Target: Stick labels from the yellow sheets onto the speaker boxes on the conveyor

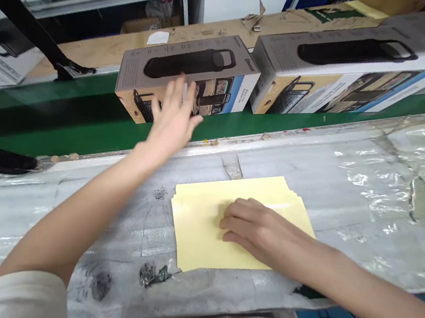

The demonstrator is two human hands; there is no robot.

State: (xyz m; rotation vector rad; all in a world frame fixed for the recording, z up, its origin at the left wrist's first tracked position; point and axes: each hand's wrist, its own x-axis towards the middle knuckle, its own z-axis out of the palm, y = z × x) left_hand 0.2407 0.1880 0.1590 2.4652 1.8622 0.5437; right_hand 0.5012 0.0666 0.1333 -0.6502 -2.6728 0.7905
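Fingers spread, my left hand [173,115] reaches over the near side of a printed cardboard box [138,70] with a picture of a long black device on top. Whether the fingertips touch the box I cannot tell. My right hand [251,225] rests on a stack of pale yellow sheets [202,245], its fingers curled together against the top sheet. Anything pinched under those fingers is hidden. The stack lies slightly fanned on the plastic-covered bench [128,241] in front of me.
A green conveyor belt [95,134] runs along the far side of the bench. More boxes of the same print [277,74] stand on it to the right. A black post [35,29] rises at the left. Behind lies a wooden ledge [197,31] with a white scrap [158,38].
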